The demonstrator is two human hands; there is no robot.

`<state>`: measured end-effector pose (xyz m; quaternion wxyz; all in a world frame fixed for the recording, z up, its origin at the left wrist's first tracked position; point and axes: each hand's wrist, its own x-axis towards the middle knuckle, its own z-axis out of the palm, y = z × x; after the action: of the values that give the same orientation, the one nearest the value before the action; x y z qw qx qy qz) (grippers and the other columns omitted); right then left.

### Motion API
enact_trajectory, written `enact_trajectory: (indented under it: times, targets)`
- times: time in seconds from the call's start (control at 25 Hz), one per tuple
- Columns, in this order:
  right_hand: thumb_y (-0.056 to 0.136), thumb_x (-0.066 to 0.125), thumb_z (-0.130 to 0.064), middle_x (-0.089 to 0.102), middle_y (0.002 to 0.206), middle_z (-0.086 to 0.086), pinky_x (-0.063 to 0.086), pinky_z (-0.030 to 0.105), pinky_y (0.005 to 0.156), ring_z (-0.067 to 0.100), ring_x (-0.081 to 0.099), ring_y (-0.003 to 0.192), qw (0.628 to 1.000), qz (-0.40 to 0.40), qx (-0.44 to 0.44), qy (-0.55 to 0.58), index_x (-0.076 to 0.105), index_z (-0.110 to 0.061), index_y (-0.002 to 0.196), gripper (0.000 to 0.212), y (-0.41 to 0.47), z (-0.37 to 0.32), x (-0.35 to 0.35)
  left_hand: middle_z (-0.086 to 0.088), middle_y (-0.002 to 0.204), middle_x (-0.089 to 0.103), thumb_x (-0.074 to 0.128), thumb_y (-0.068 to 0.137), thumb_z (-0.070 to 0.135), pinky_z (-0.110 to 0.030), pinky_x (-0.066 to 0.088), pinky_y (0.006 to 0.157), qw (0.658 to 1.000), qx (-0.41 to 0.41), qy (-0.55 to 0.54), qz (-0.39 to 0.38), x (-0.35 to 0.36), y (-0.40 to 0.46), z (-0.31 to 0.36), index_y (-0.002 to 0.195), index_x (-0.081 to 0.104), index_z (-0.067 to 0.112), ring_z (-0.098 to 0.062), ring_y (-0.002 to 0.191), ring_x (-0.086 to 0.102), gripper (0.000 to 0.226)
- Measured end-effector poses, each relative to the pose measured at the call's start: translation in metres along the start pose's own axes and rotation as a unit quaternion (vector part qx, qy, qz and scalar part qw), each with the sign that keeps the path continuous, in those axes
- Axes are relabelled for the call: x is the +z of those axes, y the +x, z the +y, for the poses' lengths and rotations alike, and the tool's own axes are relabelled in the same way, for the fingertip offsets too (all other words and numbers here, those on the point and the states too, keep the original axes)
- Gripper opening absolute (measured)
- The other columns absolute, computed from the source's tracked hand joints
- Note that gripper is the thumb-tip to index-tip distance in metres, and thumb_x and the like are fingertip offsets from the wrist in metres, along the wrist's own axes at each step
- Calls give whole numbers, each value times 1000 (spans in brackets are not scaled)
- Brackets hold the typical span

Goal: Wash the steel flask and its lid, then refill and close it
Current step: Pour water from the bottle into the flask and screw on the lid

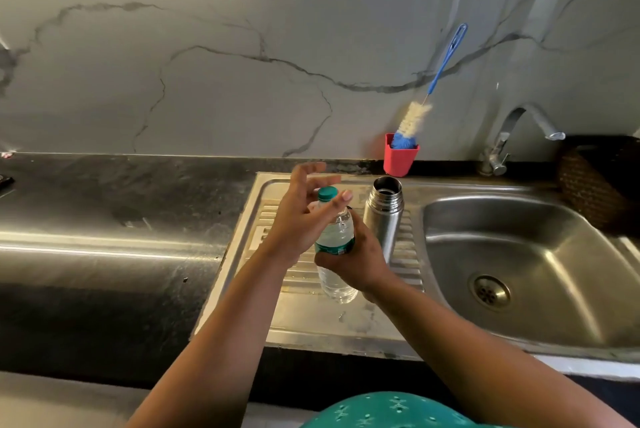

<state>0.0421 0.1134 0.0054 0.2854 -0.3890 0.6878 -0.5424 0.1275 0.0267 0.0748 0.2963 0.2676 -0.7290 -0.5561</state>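
Two hands at frame centre: my right hand grips the water bottle, my left hand hovers open-fingered by its cap; the flask stands open beside.

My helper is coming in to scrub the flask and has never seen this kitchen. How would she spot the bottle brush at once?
Find the steel sink under the marble wall. On the counter behind its draining board, left of the tap, stands a small red cup. The bottle brush leans out of it: the only long thing there, with white and blue bristles and a blue handle.
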Motion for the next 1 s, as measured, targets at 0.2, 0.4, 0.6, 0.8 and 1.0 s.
enact_trajectory:
  times: [0.2, 0.4, 0.6, 0.8, 1.0]
  targets:
    - [64, 84, -11, 62, 104, -7, 49, 14, 73, 8, 61, 95, 1000, 8, 10, 0, 49, -27, 117, 66, -12, -1, -22, 5, 123, 68, 57, 97, 12, -24, 50, 96, 993, 48, -30, -99, -2, 0, -9, 117, 66, 25, -8, 118, 61, 25]
    - [60, 85, -14, 63, 103, -10, 55, 26, 80, 11, 62, 97, 999, 20, 28, -16, 50, -33, 120, 72, -27, 10, -36, -3, 94, 75, 80, 70, 29, -35, 57, 85, 993, 50, -106, -21, 21, 3, -6, 93, 74, 15, -20, 91, 70, 28]
    - [59, 84, -12, 65, 98, -11, 55, 27, 81, 7, 63, 93, 996, 70, 44, -29, 54, -40, 111, 67, -44, 12, -59, 0, 91, 75, 56, 97, 26, -24, 55, 75, 969, -34, -242, 33, 44, 10, -14, 99, 70, 16, -12, 84, 68, 17]
    - [59, 86, -7, 67, 93, -13, 46, 10, 71, -6, 62, 85, 988, 130, 51, -58, 55, -37, 107, 64, -51, 5, -98, -3, 79, 65, 41, 105, 31, -33, 46, 62, 994, -43, 58, 81, 45, 20, -96, 86, 62, 15, -21, 72, 59, 32]
    - [61, 84, -2, 62, 90, -18, 40, -3, 62, -21, 56, 78, 979, 177, 24, -99, 54, -30, 113, 66, -31, -7, -138, -6, 87, 54, 46, 101, 35, -34, 34, 66, 903, 18, 429, 23, 38, 14, -179, 90, 52, 13, -25, 81, 50, 26]
